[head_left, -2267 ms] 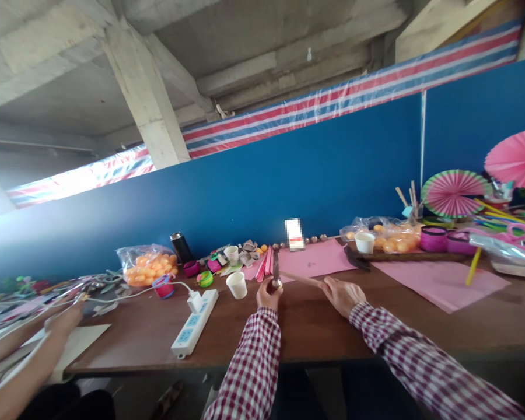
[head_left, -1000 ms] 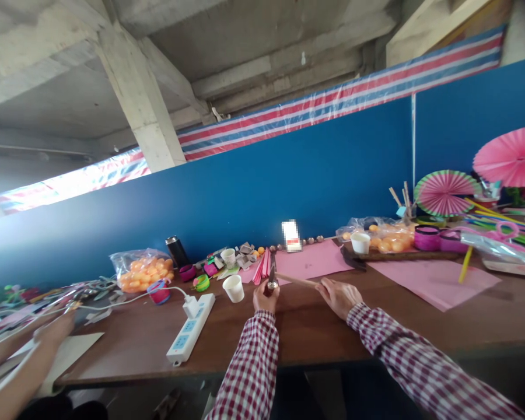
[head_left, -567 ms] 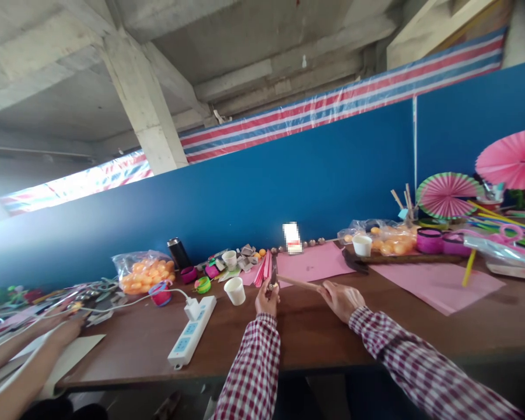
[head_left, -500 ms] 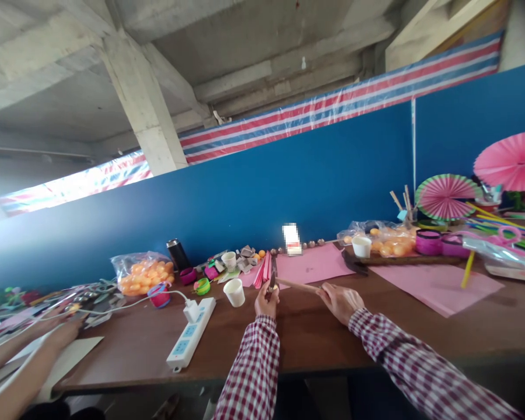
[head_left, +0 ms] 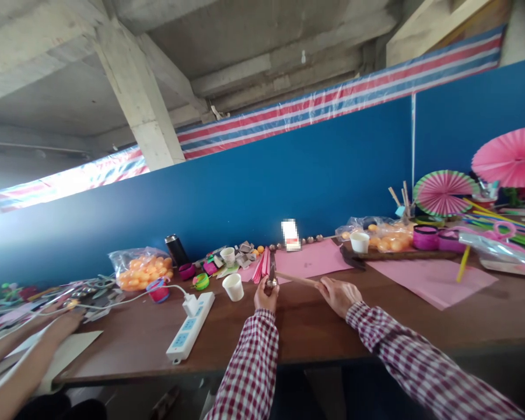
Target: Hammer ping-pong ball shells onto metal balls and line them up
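Note:
My right hand (head_left: 341, 296) is closed round the wooden handle of a hammer (head_left: 295, 278), which points left. Its narrow dark head reaches over my left hand (head_left: 266, 298). That hand is raised just above the table's middle, fingertips pinched on a small shiny metallic ball (head_left: 272, 283). The hammer head is very close to the ball; whether they touch I cannot tell. Just behind lie folded pink paper strips (head_left: 261, 265) and a pink sheet (head_left: 312, 261). A white paper cup (head_left: 233, 287) stands left of my left hand.
A white power strip (head_left: 190, 328) with a plugged-in cable lies left on the brown table (head_left: 131, 344). Bags of orange balls (head_left: 142, 271) stand towards the back. At far left are another person's arms (head_left: 48, 344). Paper fans (head_left: 446, 192) and a pink sheet (head_left: 433, 281) are on the right.
The hammer head has shifted slightly up off the left fingers, and the shiny ball shows more clearly. Both hands keep their grip; the view has tilted slightly.

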A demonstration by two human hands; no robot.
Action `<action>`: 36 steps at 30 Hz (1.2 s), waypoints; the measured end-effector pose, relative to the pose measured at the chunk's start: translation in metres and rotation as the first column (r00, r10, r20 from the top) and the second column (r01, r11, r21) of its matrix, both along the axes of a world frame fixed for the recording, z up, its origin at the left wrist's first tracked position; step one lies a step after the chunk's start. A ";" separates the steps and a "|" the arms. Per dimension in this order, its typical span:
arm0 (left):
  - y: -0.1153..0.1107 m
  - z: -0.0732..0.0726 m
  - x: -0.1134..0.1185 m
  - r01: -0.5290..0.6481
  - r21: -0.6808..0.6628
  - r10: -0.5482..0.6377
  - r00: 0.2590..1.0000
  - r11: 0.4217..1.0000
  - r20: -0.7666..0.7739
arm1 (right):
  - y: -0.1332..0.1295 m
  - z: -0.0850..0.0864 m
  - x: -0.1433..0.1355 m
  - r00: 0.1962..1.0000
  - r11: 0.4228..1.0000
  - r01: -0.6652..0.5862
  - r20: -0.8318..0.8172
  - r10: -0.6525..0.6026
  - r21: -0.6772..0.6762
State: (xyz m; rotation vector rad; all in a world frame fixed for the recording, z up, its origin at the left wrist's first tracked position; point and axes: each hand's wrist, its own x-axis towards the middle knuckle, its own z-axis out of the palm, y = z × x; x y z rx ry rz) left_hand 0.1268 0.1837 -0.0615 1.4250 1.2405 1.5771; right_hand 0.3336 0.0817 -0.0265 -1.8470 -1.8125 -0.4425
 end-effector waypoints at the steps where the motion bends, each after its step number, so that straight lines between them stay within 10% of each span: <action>1: 0.000 0.000 0.000 0.006 -0.004 -0.007 1.000 1.000 -0.010 | 0.000 0.000 0.000 1.000 1.000 0.003 -0.003 -0.003 0.000; 36: -0.013 0.014 0.004 -0.038 -0.046 0.031 0.989 0.998 -0.143 | 0.004 -0.005 0.002 0.997 0.998 -0.066 0.030 0.065 0.013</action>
